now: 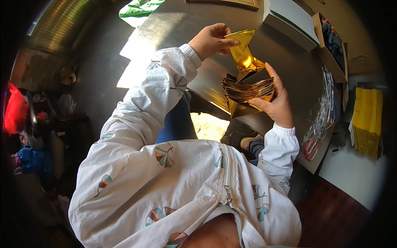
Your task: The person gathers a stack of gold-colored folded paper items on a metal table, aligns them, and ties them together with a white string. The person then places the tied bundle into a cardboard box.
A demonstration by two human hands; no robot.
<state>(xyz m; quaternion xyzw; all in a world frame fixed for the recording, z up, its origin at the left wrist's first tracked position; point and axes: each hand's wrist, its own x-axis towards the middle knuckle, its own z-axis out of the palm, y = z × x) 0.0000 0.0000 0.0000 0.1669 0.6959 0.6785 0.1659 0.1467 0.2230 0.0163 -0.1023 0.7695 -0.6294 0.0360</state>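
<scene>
Between the thumb and fingers of my left hand is the upper corner of a shiny gold foil sheet, folded to a point. Its lower end reaches down to a thick stack of folded gold foil pieces. My right hand grips this stack from the right side, thumb across its near face and fingers behind. The layered edges of the stack face upward. Both hands are raised over the near edge of a grey metal table.
A white stack of sheets lies at the far right, beside a cardboard box of dark items. Clear plastic strips and red-handled scissors are on the right. Beyond them stands a yellow bundle. Green cloth sits at the far left.
</scene>
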